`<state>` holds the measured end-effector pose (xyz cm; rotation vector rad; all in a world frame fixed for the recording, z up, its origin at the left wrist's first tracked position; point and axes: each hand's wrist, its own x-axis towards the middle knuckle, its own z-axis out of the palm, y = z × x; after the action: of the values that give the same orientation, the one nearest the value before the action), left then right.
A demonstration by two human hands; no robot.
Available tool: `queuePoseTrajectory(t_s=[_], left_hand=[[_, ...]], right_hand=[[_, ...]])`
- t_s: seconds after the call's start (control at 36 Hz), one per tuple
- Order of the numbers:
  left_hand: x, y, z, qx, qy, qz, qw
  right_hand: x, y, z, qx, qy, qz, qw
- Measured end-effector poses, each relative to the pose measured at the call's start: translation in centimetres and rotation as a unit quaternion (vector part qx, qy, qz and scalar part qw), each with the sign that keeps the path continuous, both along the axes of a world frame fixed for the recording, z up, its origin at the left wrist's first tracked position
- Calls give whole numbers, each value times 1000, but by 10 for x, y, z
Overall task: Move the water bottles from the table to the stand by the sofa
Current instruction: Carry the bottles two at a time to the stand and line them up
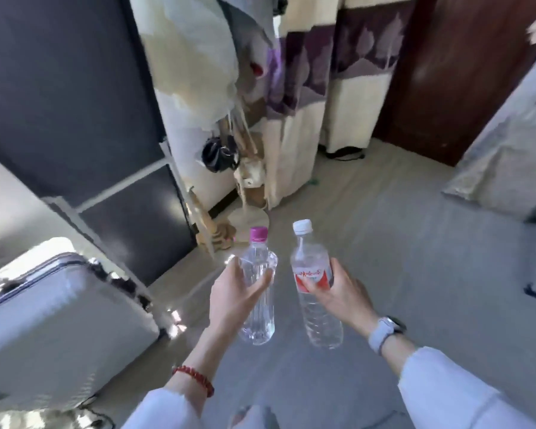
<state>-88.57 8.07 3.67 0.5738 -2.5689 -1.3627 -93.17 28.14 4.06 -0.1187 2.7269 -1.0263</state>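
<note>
Ahead, suitcase (53, 320) left, curtain (307, 103) beyond the held bottles (257, 292).

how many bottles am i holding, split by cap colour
Pink cap: 1, the pink-capped bottle in the left hand
White cap: 1, the white-capped bottle with a red label in the right hand
Total: 2 bottles
</note>
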Motion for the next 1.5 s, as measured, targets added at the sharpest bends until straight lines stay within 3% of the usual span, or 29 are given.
queuePoseTrajectory(t_s=[0.25, 0.47, 0.67, 0.81, 0.97, 1.22, 1.5], left_hand=[[-210, 135, -10, -55, 4, -170, 984], [-416, 264, -3, -1, 10, -279, 960], [-558, 399, 15, -20, 21, -385, 922], [-635, 513, 12, 30, 31, -455, 889], [-721, 648, 3, 93, 17, -461, 882], [-845, 808, 13, 101, -16, -454, 885], [-1010, 957, -19, 73, -28, -452, 889]], right_hand=[[-137, 149, -10, 1, 17, -151, 988], [-301, 271, 1, -36, 5, -269, 962], [-389, 388, 19, -59, 23, -382, 922], [-446, 486, 13, -33, 34, -436, 899], [-531, 617, 1, -57, 40, -464, 883], [-654, 778, 15, -57, 39, -448, 891], [-822, 930, -15, -73, 53, -418, 904]])
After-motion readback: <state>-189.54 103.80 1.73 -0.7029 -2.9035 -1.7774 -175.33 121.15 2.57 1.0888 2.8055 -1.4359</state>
